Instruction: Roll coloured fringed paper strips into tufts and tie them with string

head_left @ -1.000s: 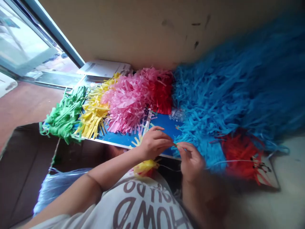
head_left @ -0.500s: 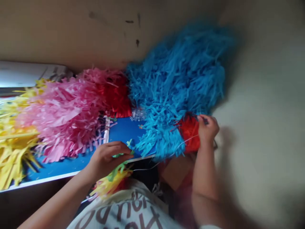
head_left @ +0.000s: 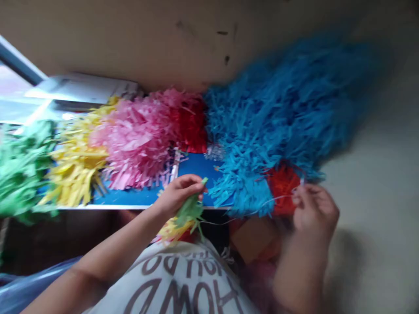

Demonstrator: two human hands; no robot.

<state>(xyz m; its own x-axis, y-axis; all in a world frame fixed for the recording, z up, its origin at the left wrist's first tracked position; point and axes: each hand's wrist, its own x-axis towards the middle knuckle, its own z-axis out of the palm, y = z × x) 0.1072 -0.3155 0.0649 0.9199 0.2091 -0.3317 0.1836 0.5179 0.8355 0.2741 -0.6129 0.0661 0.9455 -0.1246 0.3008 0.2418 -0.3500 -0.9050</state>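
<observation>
Green fringe (head_left: 190, 212) hangs from the left hand (head_left: 186, 192), which pinches its upper end between thumb and fingertips at the near edge of the table (head_left: 196, 172). The left forearm reaches up diagonally from the lower left, the hand bent inward with its fingers curled. Most of the fringe drops below the fingers, with a small tip poking out above them, and it overlaps a yellow fringe bundle (head_left: 175, 231) at the person's waist. The right hand (head_left: 316, 209) is raised well apart to the right, thumb and forefinger closed together on the thin white cord (head_left: 278, 198); the grip is blurred. That cord runs slack from near the green fringe, past the blue fringe (head_left: 258, 131), to the right fingers, beside a red bundle (head_left: 284, 187). Farther left along the table lie pink fringe (head_left: 137, 139), yellow fringe (head_left: 77, 170) and a green pile (head_left: 26, 170). Upside down on the white shirt (head_left: 188, 272), large brown letters read "HOWD" and "YOU DO"; a smaller line beyond is too blurred to read.
</observation>
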